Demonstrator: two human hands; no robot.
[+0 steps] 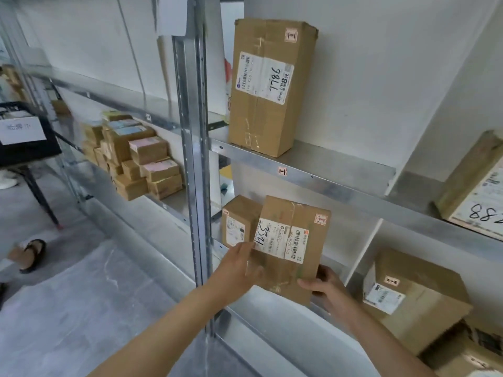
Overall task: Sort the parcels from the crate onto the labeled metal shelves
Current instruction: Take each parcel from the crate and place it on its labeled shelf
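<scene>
A brown cardboard parcel (291,248) with white shipping labels and a handwritten number stands tilted at the front of the lower metal shelf (275,303). My left hand (239,268) lies against its left side with the fingers stretched out. My right hand (324,287) grips its lower right corner, thumb on the front face. A smaller parcel (236,221) stands just left of it, touching or nearly so. Above, a tall parcel (269,85) stands on the upper metal shelf (326,175), which bears a small label tag (282,171).
A grey upright post (193,159) divides the racks. Several small boxes (136,156) are stacked on the left rack. More parcels sit at right (413,297) and upper right (476,186). A black crate (24,137) rests on a stand at left; a sandalled foot (32,254) is on the floor.
</scene>
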